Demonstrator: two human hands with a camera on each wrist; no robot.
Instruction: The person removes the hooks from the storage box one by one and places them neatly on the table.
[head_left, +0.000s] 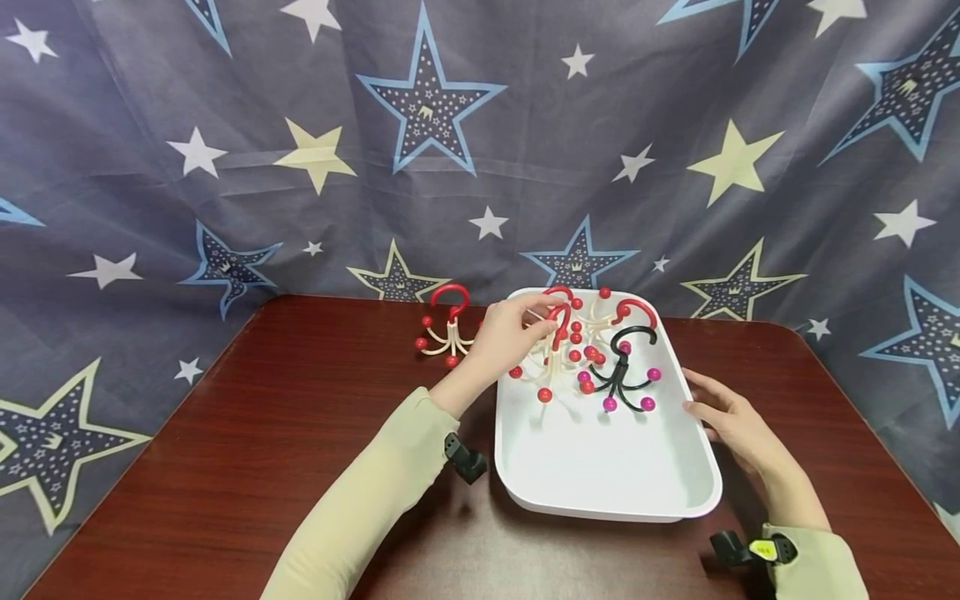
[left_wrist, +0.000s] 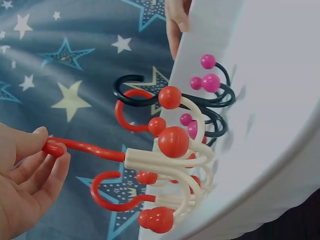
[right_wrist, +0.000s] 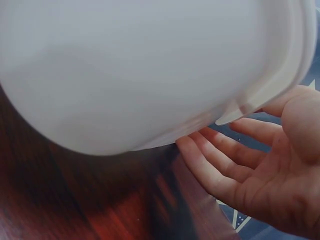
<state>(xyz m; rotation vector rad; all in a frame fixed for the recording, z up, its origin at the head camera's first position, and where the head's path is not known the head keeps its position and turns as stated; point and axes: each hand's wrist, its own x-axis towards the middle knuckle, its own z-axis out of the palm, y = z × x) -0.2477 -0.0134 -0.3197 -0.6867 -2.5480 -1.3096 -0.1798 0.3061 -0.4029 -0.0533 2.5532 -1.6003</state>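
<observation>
In the head view my left hand [head_left: 504,335] reaches over the white tray [head_left: 607,467]. Its thumb and fingers pinch the red hook end of a cream octopus-shaped hanger [left_wrist: 142,159], whose curved arms end in red balls and point down into the tray. Other red-and-cream hangers [left_wrist: 172,200] stand close around it. Beside them in the tray is a black hanger [head_left: 621,371] with magenta balls. My right hand [head_left: 731,417] is at the tray's right side; in the right wrist view its extended fingers [right_wrist: 215,160] touch the outer wall below the rim.
Another red-and-cream hanger [head_left: 452,333] stands on the dark red wooden table [head_left: 300,417], left of the tray near the back edge. A grey curtain [head_left: 525,192] with stars hangs right behind the table. The tray's raised rim surrounds the hangers inside.
</observation>
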